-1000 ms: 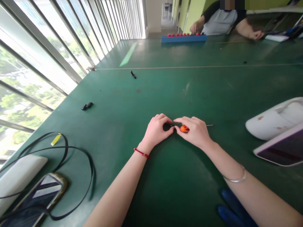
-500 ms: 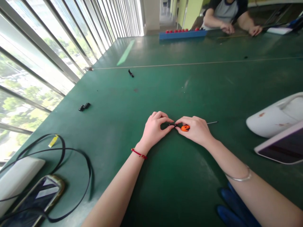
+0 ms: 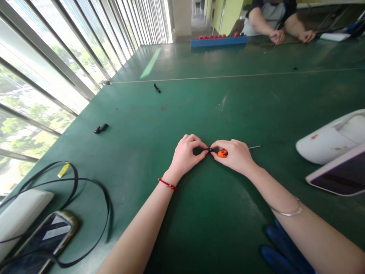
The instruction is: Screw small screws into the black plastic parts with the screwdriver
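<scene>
along the left, daylight comes through windows point(image 3: 28, 57) lined with slanting grey bars point(image 3: 38, 86), with green trees point(image 3: 37, 111) outside. the wide green desk point(image 3: 137, 114) reaches far back, a pale line point(image 3: 199, 78) crossing it; beyond stand a pale wall point(image 3: 182, 19) and a yellow-green panel point(image 3: 232, 15).

Single head-worn view, facing forward and down across green desk point(image 3: 137, 114); wearer's fingers point(image 3: 221, 144) near, at frame centre; barred window point(image 3: 62, 49) upper left; co-worker point(image 3: 272, 15) far, upper right.
</scene>
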Available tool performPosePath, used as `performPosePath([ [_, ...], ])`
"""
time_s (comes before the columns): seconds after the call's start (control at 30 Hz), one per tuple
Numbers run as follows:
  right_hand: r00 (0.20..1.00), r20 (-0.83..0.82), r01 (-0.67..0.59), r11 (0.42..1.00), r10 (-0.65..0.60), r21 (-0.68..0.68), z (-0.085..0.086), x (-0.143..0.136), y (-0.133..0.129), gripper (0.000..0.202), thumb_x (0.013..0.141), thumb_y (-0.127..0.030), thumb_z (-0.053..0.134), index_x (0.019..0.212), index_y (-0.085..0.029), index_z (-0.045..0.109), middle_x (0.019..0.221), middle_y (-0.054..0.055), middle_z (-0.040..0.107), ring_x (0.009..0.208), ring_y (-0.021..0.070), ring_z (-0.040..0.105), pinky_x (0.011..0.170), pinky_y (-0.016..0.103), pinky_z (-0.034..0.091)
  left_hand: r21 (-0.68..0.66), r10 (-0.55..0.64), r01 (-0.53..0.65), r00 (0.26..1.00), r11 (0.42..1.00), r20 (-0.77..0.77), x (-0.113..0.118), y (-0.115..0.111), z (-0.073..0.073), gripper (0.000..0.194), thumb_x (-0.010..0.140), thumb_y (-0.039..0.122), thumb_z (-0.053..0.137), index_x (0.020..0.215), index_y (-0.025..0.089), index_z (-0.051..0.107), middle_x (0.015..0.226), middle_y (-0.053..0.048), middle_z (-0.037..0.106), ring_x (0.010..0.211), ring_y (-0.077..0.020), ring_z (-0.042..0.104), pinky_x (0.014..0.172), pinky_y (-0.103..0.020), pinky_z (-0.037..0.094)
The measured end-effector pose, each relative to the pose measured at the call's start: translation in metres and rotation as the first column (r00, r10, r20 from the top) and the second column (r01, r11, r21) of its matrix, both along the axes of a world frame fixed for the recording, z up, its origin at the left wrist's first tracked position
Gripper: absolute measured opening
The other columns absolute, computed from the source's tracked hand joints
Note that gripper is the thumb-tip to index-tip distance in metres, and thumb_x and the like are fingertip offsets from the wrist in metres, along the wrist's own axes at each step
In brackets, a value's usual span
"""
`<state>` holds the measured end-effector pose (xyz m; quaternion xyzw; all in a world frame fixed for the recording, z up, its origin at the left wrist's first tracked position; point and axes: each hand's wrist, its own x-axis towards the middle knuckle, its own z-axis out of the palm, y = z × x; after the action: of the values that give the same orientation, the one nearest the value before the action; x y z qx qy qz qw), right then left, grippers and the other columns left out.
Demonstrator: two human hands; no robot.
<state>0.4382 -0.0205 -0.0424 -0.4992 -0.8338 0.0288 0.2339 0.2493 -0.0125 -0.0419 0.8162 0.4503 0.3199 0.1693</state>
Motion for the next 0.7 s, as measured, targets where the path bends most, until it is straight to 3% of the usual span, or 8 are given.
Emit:
performPosePath([
  [0.7, 1.000, -0.001, -0.022, 1.000, 0.022, -0.018, -0.0005, 0.0000, 0.0003, 0.012, 0.078, -0.030, 0.057, 0.086, -0.025, 0.064, 0.084, -0.004, 0.071, 0.063, 0.0127, 0.058, 0.062, 0.026, 0.037, -0.060, 0.018, -0.011, 0.993, 0.998, 0.115, -0.0011, 0.0009, -0.0008, 0.008, 0.076, 0.025, 0.065, 0.078, 0.020, 0.070, 0.082, -0.002, 0.063, 0.083, -0.0167, 0.053, 0.081, -0.033, 0.045],
])
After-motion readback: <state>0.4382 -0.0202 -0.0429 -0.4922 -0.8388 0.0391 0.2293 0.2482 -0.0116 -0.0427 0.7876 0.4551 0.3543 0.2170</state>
